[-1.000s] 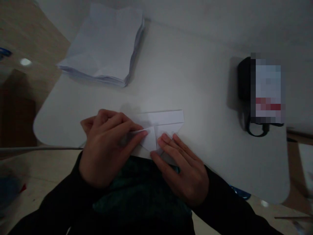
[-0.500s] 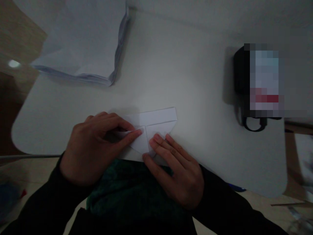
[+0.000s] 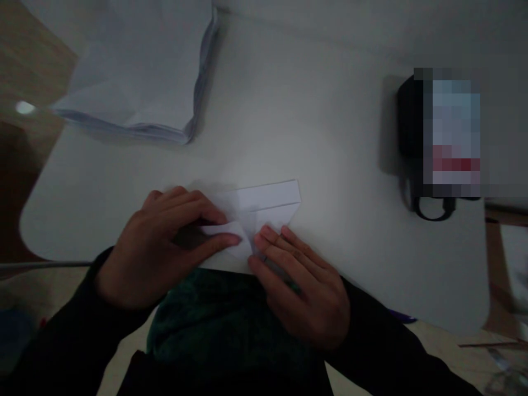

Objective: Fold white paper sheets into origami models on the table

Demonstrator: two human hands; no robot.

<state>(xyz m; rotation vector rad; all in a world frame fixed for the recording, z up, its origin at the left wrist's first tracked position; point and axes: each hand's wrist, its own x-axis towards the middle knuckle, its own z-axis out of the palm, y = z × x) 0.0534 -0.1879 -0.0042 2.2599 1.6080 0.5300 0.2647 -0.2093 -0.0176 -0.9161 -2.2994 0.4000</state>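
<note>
A folded sheet of white paper lies at the table's near edge, with a straight band along its far side and slanted folds below. My left hand pinches a loose flap of it between thumb and fingers, and the flap bows up off the layer beneath. Over the paper's near right part, my right hand rests with fingers stretched out, pressing the sheet against the table. The paper's left end is hidden behind my left hand, and its near point lies under my right fingers.
A stack of white paper lies at the back left of the white table. At the right stands a black object with a strap loop, its top blurred out. The table's near edge runs right against my body.
My left thumb has moved slightly down, and the flap it pinches has lifted and curled away from the fold. My right hand has shifted a little to the right, still on the paper.
</note>
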